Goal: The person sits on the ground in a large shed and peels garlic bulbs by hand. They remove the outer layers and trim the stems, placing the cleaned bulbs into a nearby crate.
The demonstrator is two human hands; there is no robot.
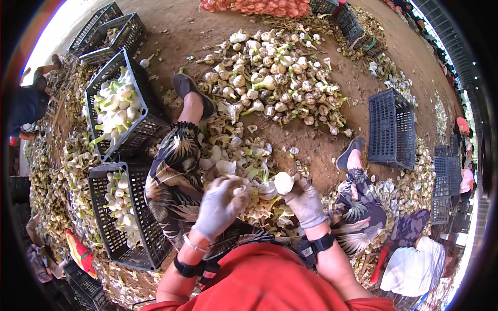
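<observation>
Both hands wear pale work gloves and are raised over my lap. My right hand (306,203) grips a peeled white garlic bulb (284,183), its smooth round side turned up. To the left of it, my left hand (220,205) has its fingers curled together; whatever they pinch, if anything, I cannot make out. Loose garlic skins (254,166) lie heaped between my legs, just beyond the hands. Farther ahead, a big pile of unpeeled garlic bulbs (280,78), dirty and with stems, covers the ground.
Two black crates on my left, a farther one (148,122) and a nearer one (151,217), contain cleaned garlic. A dark crate (391,127) lies tipped at the right. Red mesh sacks (254,6) sit at the far edge. Other people work at both sides, one in a white shirt (413,267).
</observation>
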